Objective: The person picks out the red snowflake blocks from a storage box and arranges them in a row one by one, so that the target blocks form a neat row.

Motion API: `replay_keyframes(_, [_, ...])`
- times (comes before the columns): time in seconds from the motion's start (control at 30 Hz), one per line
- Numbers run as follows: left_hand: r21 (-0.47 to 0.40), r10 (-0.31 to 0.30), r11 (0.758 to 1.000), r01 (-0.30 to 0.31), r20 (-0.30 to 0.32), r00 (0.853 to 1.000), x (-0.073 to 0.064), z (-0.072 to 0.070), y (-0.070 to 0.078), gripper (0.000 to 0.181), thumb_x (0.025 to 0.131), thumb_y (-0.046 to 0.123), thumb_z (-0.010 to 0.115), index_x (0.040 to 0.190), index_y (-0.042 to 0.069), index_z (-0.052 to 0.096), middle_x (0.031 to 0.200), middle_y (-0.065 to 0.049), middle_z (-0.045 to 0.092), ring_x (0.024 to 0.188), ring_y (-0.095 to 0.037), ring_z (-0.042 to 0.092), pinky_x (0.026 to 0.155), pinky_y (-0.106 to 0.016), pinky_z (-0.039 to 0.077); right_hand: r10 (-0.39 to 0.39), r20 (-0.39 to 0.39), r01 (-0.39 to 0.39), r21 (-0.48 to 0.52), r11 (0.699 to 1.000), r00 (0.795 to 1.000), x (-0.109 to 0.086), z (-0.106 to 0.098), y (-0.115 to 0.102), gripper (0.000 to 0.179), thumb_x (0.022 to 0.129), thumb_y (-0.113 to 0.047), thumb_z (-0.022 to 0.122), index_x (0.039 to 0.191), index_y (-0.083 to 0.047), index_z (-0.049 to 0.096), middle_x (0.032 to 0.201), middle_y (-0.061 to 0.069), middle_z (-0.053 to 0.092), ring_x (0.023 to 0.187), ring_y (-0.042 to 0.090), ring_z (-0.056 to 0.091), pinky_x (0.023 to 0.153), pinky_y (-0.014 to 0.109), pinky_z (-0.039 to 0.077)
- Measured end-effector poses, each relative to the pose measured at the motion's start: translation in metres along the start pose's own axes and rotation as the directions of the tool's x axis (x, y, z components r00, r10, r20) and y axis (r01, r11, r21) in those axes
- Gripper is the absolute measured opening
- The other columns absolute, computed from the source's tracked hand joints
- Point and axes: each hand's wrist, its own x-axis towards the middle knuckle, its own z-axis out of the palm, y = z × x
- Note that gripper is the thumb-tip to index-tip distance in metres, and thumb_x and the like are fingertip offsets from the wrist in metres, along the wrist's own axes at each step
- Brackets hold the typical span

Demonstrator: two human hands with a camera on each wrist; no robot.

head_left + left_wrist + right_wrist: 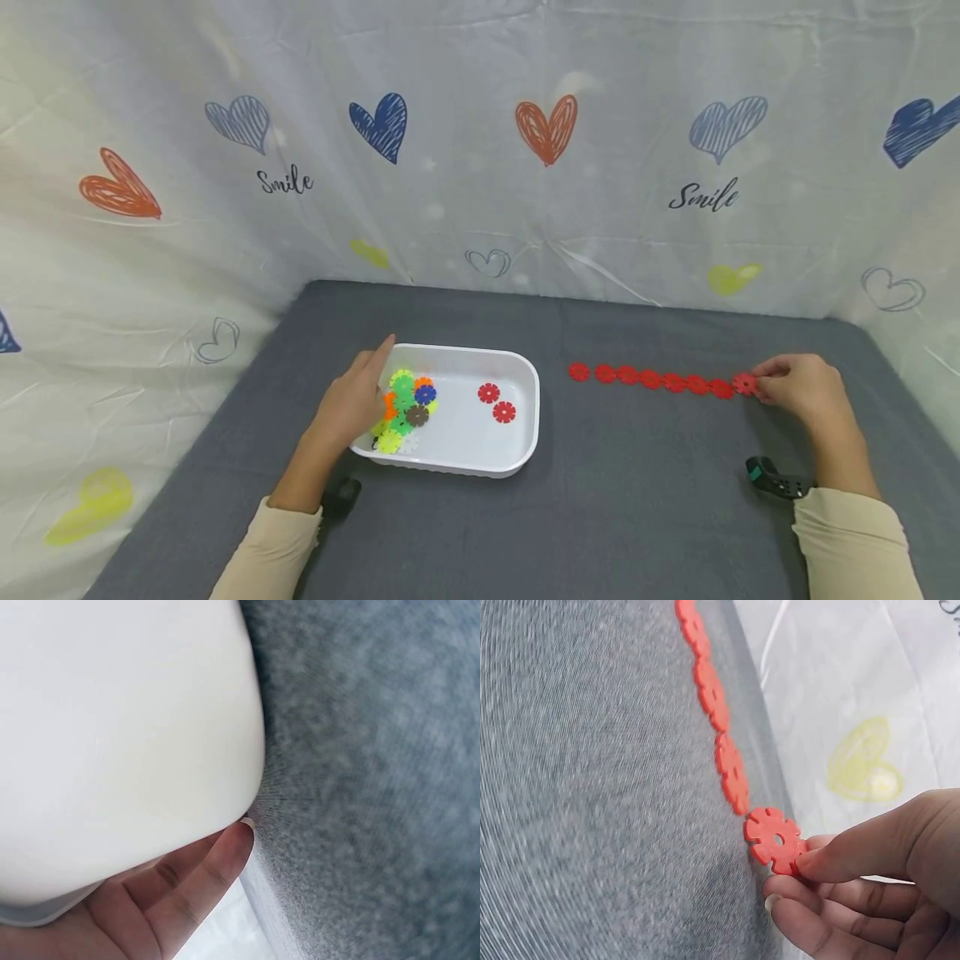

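My right hand (806, 385) pinches a red notched plastic disc (769, 834) between thumb and fingers. That disc's edge meets the right end of a row of red discs (673, 382) lying on the cloth. In the right wrist view the held disc faces the camera, at a different angle from its neighbours (731, 774). At the other side, my left hand (351, 407) grips the left end of a white tray (468, 460). The left wrist view shows fingers (199, 889) against the tray's outer wall; the thumb is hidden there.
Inside the tray, mixed coloured discs (405, 408) pile up at the left, and two red discs (489, 393) lie at the right. One red disc (579, 372) sits slightly apart at the row's left end. A curtain with printed hearts (547, 129) hangs behind the grey-covered table (600, 525).
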Motion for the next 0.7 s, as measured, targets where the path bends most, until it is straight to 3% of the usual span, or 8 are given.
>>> replay_keyframes(0.13, [-0.004, 0.002, 1.0, -0.002, 0.0, 1.0, 0.001, 0.0, 0.0, 0.074, 0.094, -0.004, 0.051, 0.161, 0.011, 0.023, 0.145, -0.024, 0.044, 0.106, -0.041, 0.059, 0.091, -0.058, 0.048, 0.028, 0.019, -0.028, -0.003, 1.0, 0.999, 0.001, 0.0, 0.005, 0.022, 0.088, -0.006, 0.063, 0.098, 0.011, 0.071, 0.072, 0.003, 0.069, 0.065, 0.017, 0.062, 0.061, 0.043, 0.05])
replay_keyframes(0.27, [-0.006, 0.001, 1.0, -0.001, -0.004, 1.0, 0.001, -0.001, 0.001, 0.075, 0.093, -0.004, 0.052, 0.161, 0.011, 0.023, 0.145, -0.024, 0.044, 0.103, -0.04, 0.06, 0.089, -0.058, 0.049, 0.037, 0.024, -0.037, -0.017, 0.999, 0.999, 0.002, 0.0, 0.005, 0.021, 0.087, -0.007, 0.064, 0.096, 0.011, 0.071, 0.072, 0.004, 0.069, 0.068, 0.022, 0.062, 0.062, 0.044, 0.05])
replay_keyframes(0.53, [-0.006, -0.001, 1.0, 0.001, -0.007, 1.0, 0.0, 0.0, 0.0, 0.074, 0.093, -0.004, 0.052, 0.16, 0.01, 0.024, 0.144, -0.024, 0.044, 0.107, -0.042, 0.059, 0.091, -0.059, 0.048, 0.02, 0.035, -0.018, -0.06, 0.998, 0.999, 0.001, 0.001, 0.001, 0.019, 0.084, -0.007, 0.061, 0.09, 0.007, 0.072, 0.068, 0.002, 0.068, 0.069, 0.025, 0.059, 0.056, 0.035, 0.045])
replay_keyframes(0.7, [-0.007, -0.01, 1.0, 0.01, -0.006, 1.0, -0.001, 0.0, -0.002, 0.075, 0.093, -0.004, 0.052, 0.16, 0.011, 0.024, 0.145, -0.023, 0.044, 0.107, -0.042, 0.059, 0.091, -0.059, 0.048, -0.031, -0.006, 0.031, -0.108, 0.994, 0.999, -0.004, 0.0, -0.014, 0.022, 0.087, -0.009, 0.062, 0.095, 0.01, 0.07, 0.08, 0.018, 0.068, 0.074, 0.035, 0.058, 0.059, 0.044, 0.047])
